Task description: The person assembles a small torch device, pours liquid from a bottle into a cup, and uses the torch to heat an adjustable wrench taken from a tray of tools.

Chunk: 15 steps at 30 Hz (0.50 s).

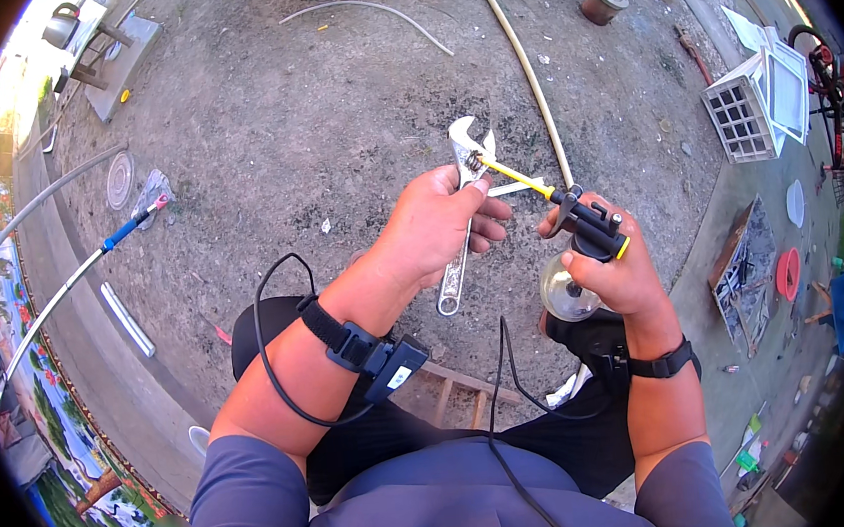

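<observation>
My left hand (426, 221) is closed around the silver adjustable wrench (455, 279), which stands with its open jaws pointing away from me. My right hand (625, 271) grips a pump oiler (594, 226) with a black body and a clear round reservoir (565, 289). The oiler's yellow spout (518, 176) reaches left, and its tip is at the wrench head near the adjusting screw; whether it touches I cannot tell. A thin white strip (519, 187) shows just beyond my left fingertips, its kind unclear.
A pale hose (513, 40) runs across the concrete ground ahead. Farther right stand a rusty can (604, 2), a white crate (742, 115) and a red basin (789, 274). Leftward are a blue-gripped tube (123, 232) and a round lid (121, 180). A black cable (509, 381) hangs before me.
</observation>
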Tool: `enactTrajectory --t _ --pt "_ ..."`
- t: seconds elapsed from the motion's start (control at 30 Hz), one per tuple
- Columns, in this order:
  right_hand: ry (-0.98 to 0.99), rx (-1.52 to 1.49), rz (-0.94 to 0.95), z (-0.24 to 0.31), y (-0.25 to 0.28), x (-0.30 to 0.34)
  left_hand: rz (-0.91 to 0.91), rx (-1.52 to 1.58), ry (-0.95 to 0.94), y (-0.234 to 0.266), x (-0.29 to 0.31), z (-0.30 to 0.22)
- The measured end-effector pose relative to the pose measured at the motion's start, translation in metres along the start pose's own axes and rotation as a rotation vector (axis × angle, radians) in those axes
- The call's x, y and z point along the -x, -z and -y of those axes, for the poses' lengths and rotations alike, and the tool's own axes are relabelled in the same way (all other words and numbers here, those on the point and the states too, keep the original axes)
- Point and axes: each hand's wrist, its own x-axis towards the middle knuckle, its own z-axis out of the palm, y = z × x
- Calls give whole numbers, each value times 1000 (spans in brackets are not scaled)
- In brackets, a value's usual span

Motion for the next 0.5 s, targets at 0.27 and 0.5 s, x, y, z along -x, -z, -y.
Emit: enactTrajectory --t 0.27,0.5 --pt "-40 14 8 1 2 0 -6 1 6 0 1 0" --pt "-30 -24 -14 -1 0 0 -2 4 8 0 1 -1"
